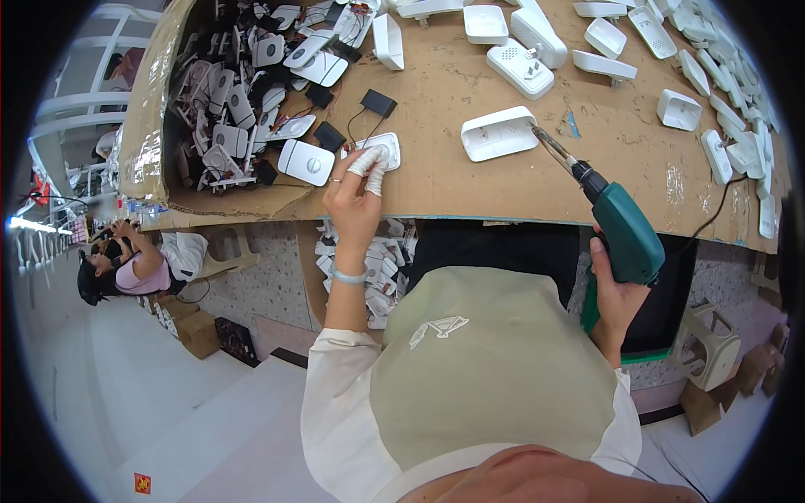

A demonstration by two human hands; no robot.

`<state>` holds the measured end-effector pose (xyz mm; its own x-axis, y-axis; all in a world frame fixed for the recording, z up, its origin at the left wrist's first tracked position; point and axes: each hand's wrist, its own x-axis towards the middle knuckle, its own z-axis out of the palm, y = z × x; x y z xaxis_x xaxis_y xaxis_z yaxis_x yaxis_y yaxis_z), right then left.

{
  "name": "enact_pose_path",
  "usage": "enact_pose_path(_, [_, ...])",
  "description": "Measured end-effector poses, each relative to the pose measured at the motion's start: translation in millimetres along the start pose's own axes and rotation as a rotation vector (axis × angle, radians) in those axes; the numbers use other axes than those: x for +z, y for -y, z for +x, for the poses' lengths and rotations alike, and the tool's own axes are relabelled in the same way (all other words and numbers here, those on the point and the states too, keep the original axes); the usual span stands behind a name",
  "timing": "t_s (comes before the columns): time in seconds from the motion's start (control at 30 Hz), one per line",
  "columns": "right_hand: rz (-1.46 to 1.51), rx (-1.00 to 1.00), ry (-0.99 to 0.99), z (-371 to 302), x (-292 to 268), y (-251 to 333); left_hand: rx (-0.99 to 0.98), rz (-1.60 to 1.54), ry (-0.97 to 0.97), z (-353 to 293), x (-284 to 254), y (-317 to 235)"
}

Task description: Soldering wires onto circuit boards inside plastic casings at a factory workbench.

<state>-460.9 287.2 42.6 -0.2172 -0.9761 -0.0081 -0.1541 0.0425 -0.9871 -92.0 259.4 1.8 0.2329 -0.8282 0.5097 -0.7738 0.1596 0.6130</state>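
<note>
My left hand [355, 189], two fingers wrapped in white tape, is closed on a small white plastic cover [391, 149] lying on the cardboard-covered table. Thin wires run from beside this cover to a black block [378, 103]. In my right hand [616, 289] is a dark green corded power screwdriver [627, 235], gripped by its handle. Its metal bit points up and left, with the tip at the right end of an open white plastic housing [500, 134]. Whether the tip touches it, I cannot tell. Left of my left hand lies another white cover [305, 163] with a round grey mark.
A cardboard box [149, 126] of white covers, wires and black blocks lies on its side at left. White plug housings [521, 69] are scattered at the back, with a pile [738, 92] at right. More white parts [377, 268] fill a box below the table edge.
</note>
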Motion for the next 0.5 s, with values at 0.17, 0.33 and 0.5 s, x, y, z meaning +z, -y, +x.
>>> enact_pose_path(0.17, [0.009,-0.004,-0.005,-2,1,-2,0.239,0.183,-0.041,11,0,4])
enact_pose_path(0.33, [-0.014,0.005,0.014,-3,0,-2,0.103,0.034,0.043,-4,3,-24])
enact_pose_path(0.5, [-0.001,-0.043,0.056,0,2,-2,0.133,-0.023,0.172,-7,22,-69])
